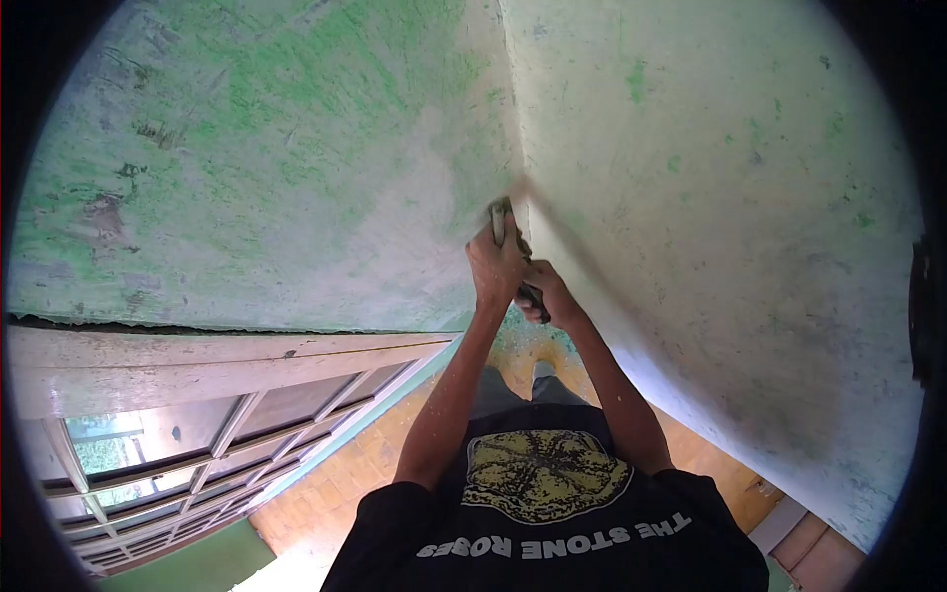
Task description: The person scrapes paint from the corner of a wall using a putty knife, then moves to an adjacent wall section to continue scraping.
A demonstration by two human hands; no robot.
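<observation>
Head: left hand, right hand clasp scraper on rough plaster.

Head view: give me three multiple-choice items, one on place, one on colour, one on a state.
1. On the walls, the scraper presses: A in their corner; B on a flat stretch; C nowhere, lifted off.
2. Paint traces on the walls are: A red; B green; C blue.
3. Left hand and right hand: A both grip the scraper; B only one does; C neither does.
Answers: 1 A, its blade sits where the walls meet; 2 B, green patches show; 3 A, both fists close on it.
</observation>
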